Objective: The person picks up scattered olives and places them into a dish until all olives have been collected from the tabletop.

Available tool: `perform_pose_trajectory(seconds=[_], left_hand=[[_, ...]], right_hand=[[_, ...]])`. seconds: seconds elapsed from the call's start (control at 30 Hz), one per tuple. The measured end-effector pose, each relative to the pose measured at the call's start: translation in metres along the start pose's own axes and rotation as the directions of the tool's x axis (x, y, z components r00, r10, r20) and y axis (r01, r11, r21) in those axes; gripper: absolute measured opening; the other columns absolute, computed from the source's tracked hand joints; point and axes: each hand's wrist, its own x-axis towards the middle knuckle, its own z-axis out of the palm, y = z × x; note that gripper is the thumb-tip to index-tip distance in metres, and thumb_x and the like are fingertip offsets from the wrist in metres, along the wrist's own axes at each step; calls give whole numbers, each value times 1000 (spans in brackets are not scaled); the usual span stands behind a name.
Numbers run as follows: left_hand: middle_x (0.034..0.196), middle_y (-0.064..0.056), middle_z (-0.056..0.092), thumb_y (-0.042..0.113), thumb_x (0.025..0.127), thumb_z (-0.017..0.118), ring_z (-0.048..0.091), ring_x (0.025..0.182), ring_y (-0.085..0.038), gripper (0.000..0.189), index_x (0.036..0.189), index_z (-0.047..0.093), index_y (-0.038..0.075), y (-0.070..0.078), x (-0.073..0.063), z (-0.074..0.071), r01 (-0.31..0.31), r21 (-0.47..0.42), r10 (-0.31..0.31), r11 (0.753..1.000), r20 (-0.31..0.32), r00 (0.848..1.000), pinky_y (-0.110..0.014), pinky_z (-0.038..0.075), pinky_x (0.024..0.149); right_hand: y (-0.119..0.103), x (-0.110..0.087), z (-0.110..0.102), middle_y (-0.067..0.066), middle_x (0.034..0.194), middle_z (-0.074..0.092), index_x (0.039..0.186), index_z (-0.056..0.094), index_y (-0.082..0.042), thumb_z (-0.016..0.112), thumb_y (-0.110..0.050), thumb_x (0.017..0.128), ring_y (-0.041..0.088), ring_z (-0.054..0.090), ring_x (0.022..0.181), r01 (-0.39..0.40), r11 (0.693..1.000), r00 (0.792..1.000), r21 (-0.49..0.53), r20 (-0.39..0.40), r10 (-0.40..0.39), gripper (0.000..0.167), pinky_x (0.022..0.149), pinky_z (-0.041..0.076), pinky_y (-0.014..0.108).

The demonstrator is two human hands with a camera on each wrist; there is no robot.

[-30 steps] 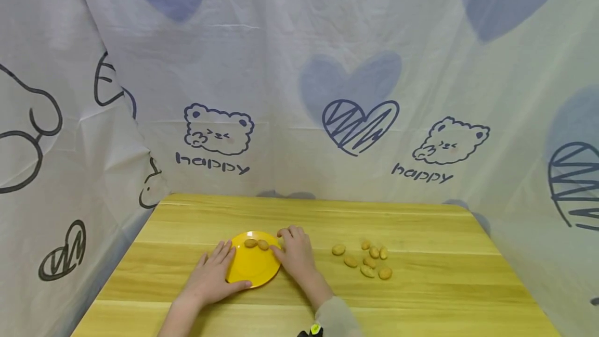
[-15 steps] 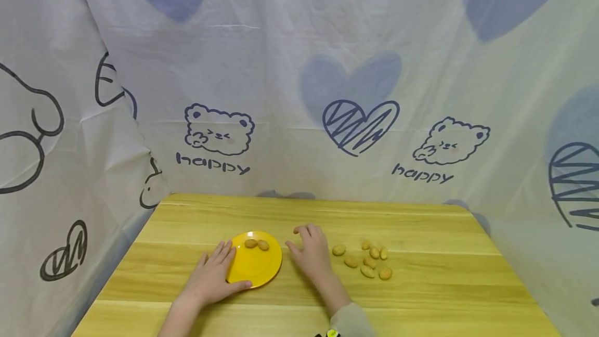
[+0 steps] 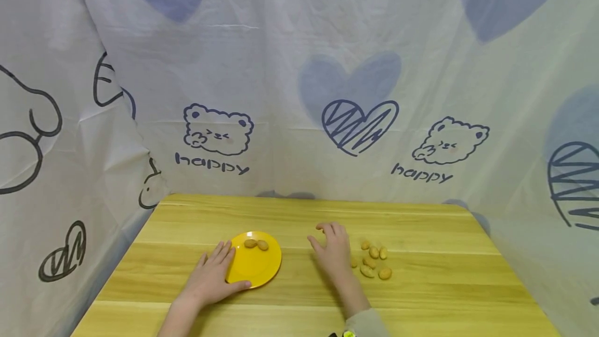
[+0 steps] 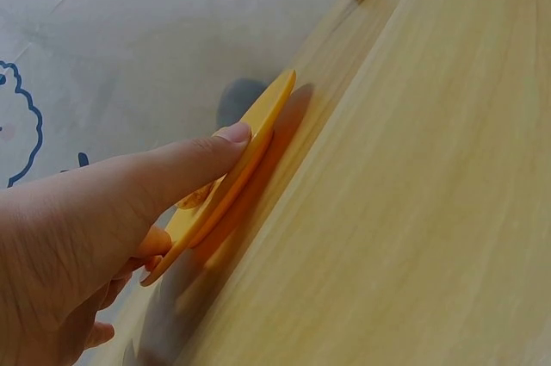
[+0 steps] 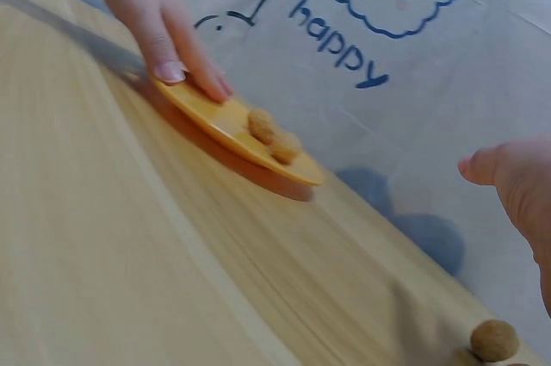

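A round yellow plate (image 3: 256,268) lies on the wooden table, bearing two small brown oval, nut-like pieces (image 3: 256,244) near its far rim. My left hand (image 3: 210,274) rests spread on the plate's left edge, its thumb (image 4: 202,159) on the near rim. To the right of the plate, my right hand (image 3: 336,254) hovers above the table with thumb and fingers apart and nothing seen between them. Just right of it lie several loose nut-like pieces (image 3: 368,262), one partly covered by the hand. In the right wrist view, a loose piece (image 5: 494,340) shows below that hand.
The wooden table (image 3: 421,295) runs back to a hanging pale cloth (image 3: 290,170) printed with hearts, bears and the word "happy". Another fall of cloth (image 3: 93,170) stands along the left side.
My right hand has moved right, away from the plate's right rim to the loose pieces, and now covers the leftmost one. The left hand and plate have stayed put.
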Motion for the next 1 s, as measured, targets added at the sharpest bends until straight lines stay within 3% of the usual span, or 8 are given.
perform_pose_trajectory(seconds=[0.33,0.6,1.0], left_hand=[[161,-16,26,81,76,54,20,150,-36,110,149,36,2,-1,0,1,1,1,-1,1000,13,1000,-65,17,118],[161,-16,25,81,76,54,20,150,-35,109,149,36,2,0,0,0,1,1,-1,1000,12,1000,-65,16,119],[161,-16,26,79,76,56,21,150,-35,108,149,37,2,2,0,0,1,3,-1,1000,13,1000,-65,16,119]], right_hand=[[16,2,-25,9,94,60,102,66,-5,79,-21,82,24,53,90,-136,991,990,13,46,135,29,75,47,37],[36,1,-34,14,96,62,102,67,-5,79,-21,82,29,54,93,-193,981,981,-6,23,193,29,77,46,40],[52,-5,-40,13,101,60,111,66,-7,76,-25,85,25,49,94,-239,971,955,-23,176,239,33,79,40,36]])
